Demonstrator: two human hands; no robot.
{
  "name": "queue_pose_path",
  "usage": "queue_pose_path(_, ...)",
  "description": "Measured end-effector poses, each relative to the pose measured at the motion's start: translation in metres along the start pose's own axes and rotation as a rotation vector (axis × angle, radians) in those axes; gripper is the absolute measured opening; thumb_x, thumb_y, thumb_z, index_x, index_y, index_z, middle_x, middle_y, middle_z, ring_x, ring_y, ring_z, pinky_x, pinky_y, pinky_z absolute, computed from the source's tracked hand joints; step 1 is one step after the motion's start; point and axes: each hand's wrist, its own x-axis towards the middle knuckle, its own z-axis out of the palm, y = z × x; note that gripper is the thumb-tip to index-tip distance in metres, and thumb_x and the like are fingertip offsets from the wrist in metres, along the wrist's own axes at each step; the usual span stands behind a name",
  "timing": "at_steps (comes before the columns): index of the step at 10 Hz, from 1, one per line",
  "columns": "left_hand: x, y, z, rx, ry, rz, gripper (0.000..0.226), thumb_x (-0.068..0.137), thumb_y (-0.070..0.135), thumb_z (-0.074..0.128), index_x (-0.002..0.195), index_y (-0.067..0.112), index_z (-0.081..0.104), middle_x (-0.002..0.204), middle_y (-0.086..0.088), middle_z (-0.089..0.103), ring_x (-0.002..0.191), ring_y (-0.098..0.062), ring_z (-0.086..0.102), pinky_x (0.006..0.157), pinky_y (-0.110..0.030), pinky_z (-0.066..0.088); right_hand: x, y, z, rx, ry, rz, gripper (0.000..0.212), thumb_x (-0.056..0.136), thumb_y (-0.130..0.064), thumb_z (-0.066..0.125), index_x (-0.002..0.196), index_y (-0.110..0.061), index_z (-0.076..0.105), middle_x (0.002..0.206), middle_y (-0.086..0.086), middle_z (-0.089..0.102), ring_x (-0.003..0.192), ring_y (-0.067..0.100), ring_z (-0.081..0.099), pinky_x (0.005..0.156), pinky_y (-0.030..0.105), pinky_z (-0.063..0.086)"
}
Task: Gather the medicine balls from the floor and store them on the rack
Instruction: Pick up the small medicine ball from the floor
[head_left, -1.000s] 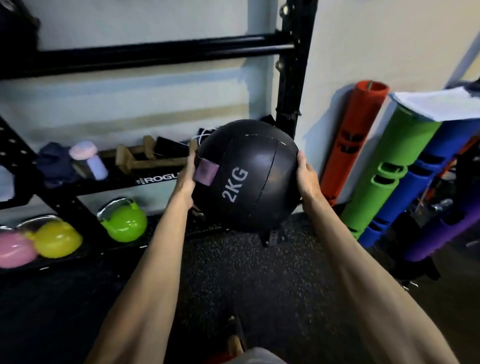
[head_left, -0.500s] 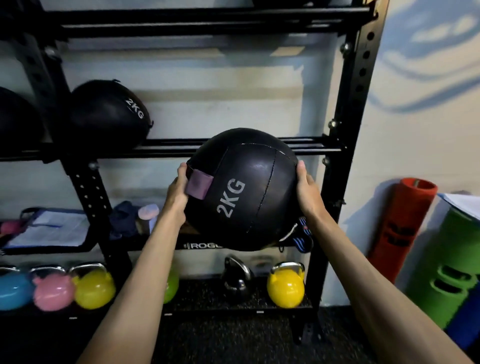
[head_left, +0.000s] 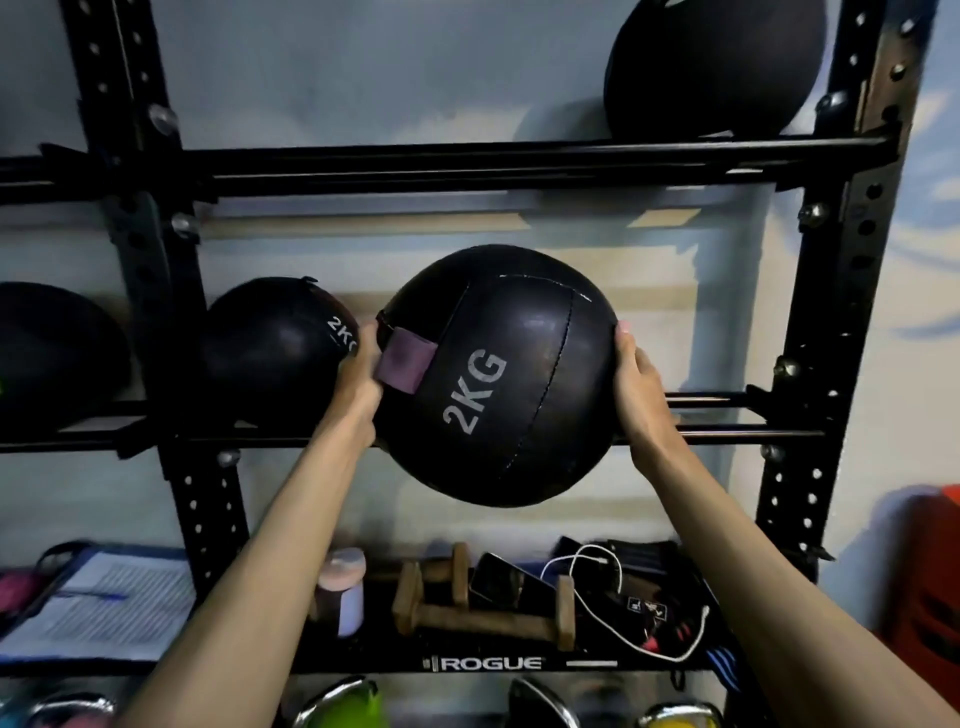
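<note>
At the middle shelf (head_left: 727, 432), left hand (head_left: 358, 379) and right hand (head_left: 636, 384) clasp the 2KG ball (head_left: 498, 374) beside a stored ball (head_left: 270, 343).

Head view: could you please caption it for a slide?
Left hand and right hand hold a 2KG ball before the rack.

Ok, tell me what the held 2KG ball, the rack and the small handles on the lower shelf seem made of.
The held ball: likely black synthetic leather or vinyl, low sheen, with stitched panel seams. The rack: probably steel, painted or powder-coated black; bolted, perforated uprights. The handles: wood, brown and matte, apparently unpainted.
</note>
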Motion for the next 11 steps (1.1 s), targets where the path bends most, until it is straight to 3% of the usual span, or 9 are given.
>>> queue_pose_path(1,0.018,0.005,0.006,-0.023,-0.020,-0.006,0.049,0.090,0.062,0.047,0.084,0.019,0.069,0.090,-0.009,0.073,0.083,-0.029,0.069,0.083,-0.041,0.056,0.020,-0.004,0.008,0.012,0.020,-0.030,0.075,0.090,-0.075,0.032,0.143,-0.025,0.051,0.142,-0.001,0.057,0.129,0.019,0.052,0.113,0.042,0.039)
queue_pose_path(2,0.050,0.009,0.020,-0.088,-0.049,-0.007,0.066,0.072,0.072,0.050,0.101,0.017,0.073,0.104,-0.012,0.075,0.088,-0.029,0.072,0.085,-0.047,0.059,0.047,-0.007,0.015,0.022,0.034,-0.095,0.071,0.093,-0.073,0.033,0.141,-0.023,0.051,0.138,-0.001,0.058,0.126,0.017,0.053,0.112,0.042,0.040)
queue_pose_path(3,0.069,0.006,0.036,-0.107,-0.031,0.014,0.074,0.074,0.075,0.051,0.115,0.016,0.069,0.106,-0.011,0.073,0.091,-0.029,0.071,0.081,-0.042,0.058,0.069,-0.005,0.017,0.048,0.034,-0.168,0.070,0.091,-0.073,0.035,0.141,-0.026,0.050,0.138,-0.004,0.058,0.127,0.014,0.052,0.113,0.041,0.039)
queue_pose_path(4,0.091,-0.010,0.055,-0.104,-0.018,0.047,0.070,0.085,0.073,0.049,0.123,0.016,0.065,0.111,-0.007,0.070,0.099,-0.027,0.068,0.089,-0.041,0.056,0.098,0.014,0.022,0.095,0.042,-0.215,0.060,0.097,-0.062,0.038,0.146,-0.026,0.045,0.144,-0.005,0.054,0.132,0.012,0.048,0.116,0.040,0.036)
queue_pose_path(5,0.102,-0.027,0.061,-0.128,-0.148,0.018,0.073,0.080,0.077,0.053,0.125,0.022,0.066,0.117,-0.004,0.072,0.104,-0.024,0.069,0.091,-0.041,0.055,0.114,0.033,0.025,0.084,0.019,-0.190,0.058,0.102,-0.055,0.039,0.150,-0.024,0.038,0.149,-0.003,0.049,0.135,0.013,0.045,0.118,0.041,0.033)
queue_pose_path(6,0.118,-0.053,0.072,-0.110,-0.232,0.045,0.057,0.089,0.069,0.049,0.127,0.029,0.064,0.117,0.000,0.072,0.105,-0.018,0.069,0.085,-0.034,0.055,0.136,0.055,0.029,-0.002,-0.052,-0.142,0.064,0.102,-0.057,0.037,0.156,-0.024,0.028,0.156,-0.001,0.040,0.143,0.017,0.037,0.121,0.041,0.028)
queue_pose_path(8,0.140,-0.076,0.077,-0.015,-0.169,0.166,0.066,0.075,0.082,0.053,0.131,0.046,0.054,0.128,0.009,0.066,0.115,-0.016,0.063,0.095,-0.043,0.053,0.158,0.069,0.034,-0.071,-0.074,-0.146,0.061,0.101,-0.061,0.033,0.154,-0.031,0.028,0.150,0.007,0.044,0.137,0.024,0.043,0.119,0.046,0.031)
queue_pose_path(9,0.133,-0.069,0.073,0.054,-0.181,0.127,0.071,0.071,0.087,0.052,0.132,0.049,0.052,0.131,0.010,0.064,0.118,-0.017,0.061,0.101,-0.047,0.050,0.154,0.067,0.032,-0.082,-0.087,-0.137,0.062,0.101,-0.060,0.033,0.154,-0.029,0.028,0.150,0.007,0.045,0.137,0.025,0.043,0.119,0.046,0.031)
queue_pose_path(11,0.124,-0.034,0.064,0.208,0.021,0.298,0.045,0.095,0.021,0.061,0.138,0.019,0.050,0.137,-0.005,0.052,0.126,-0.022,0.051,0.098,-0.029,0.040,0.148,0.026,0.013,-0.211,-0.010,-0.179,0.045,0.100,-0.033,0.056,0.140,-0.013,0.052,0.133,0.009,0.060,0.124,0.026,0.056,0.107,0.038,0.044)
